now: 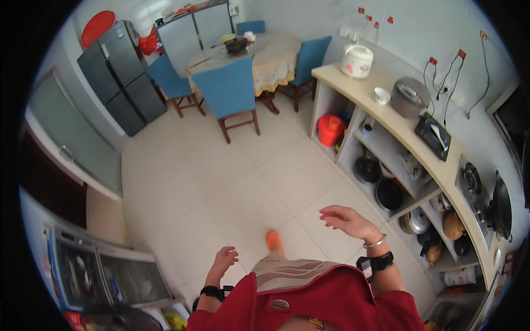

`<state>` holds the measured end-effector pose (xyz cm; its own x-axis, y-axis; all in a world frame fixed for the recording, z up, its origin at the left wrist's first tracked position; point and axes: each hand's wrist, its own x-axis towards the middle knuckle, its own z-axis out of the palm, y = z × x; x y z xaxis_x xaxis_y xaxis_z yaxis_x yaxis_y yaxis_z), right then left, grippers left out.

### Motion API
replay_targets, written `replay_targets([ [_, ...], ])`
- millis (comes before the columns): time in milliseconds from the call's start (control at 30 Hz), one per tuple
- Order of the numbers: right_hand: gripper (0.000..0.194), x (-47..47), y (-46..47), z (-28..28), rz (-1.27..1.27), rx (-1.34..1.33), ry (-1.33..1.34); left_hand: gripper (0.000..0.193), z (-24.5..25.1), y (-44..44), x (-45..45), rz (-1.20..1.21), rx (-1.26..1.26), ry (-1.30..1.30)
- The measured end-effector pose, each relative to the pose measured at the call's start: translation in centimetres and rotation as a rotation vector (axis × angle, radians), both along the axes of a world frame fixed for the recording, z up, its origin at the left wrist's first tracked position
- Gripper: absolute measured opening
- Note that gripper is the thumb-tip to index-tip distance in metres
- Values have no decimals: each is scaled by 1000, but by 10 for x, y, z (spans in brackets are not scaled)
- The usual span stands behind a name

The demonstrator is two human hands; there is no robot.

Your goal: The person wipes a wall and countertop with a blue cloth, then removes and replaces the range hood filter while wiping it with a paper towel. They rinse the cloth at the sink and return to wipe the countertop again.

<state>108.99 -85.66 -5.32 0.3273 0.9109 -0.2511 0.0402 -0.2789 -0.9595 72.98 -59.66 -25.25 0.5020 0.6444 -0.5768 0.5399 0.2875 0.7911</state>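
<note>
My left hand (226, 260) hangs low in front of my body, empty, its fingers apart and slightly curled. My right hand (343, 219) is raised further forward over the tiled floor (232, 186), also empty, with its fingers loosely bent. A bracelet (375, 241) circles the right wrist, and a black strap (374, 265) sits higher on that forearm. Another black strap (216, 292) is around the left forearm. Neither hand touches anything. The right hand is nearest the curved counter (381, 105); an orange shoe (273, 241) shows between the hands.
On the counter stand a white rice cooker (357, 62), a bowl (381, 95), a grey cooker (410, 97) and a gas stove (472, 178) with a wok (501, 205). Pans (388, 194) fill shelves beneath. Ahead are blue chairs (227, 89), a covered table (273, 62) and a refrigerator (124, 76).
</note>
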Motion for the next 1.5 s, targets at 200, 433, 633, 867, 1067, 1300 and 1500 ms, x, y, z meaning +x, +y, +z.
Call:
replay_targets([
  [200,27,111,86,67,-241,174,-37,35,51,157,161,17,48,-210],
  [433,27,223,161,46,-373,135,81,32,101,274,309,-38,142,-339],
  [633,28,380,238,43,-365,194,-9,35,111,345,420,174,223,-461],
  [867,24,533,398,62,-239,254,106,43,127,413,526,520,258,-381],
  [1067,23,598,535,74,30,300,112,56,131,476,593,626,206,-420],
  [1300,24,671,661,112,39,432,54,91,126,618,673,711,37,-591],
  [1500,27,743,746,144,-166,527,-20,106,101,719,728,846,-83,-549],
])
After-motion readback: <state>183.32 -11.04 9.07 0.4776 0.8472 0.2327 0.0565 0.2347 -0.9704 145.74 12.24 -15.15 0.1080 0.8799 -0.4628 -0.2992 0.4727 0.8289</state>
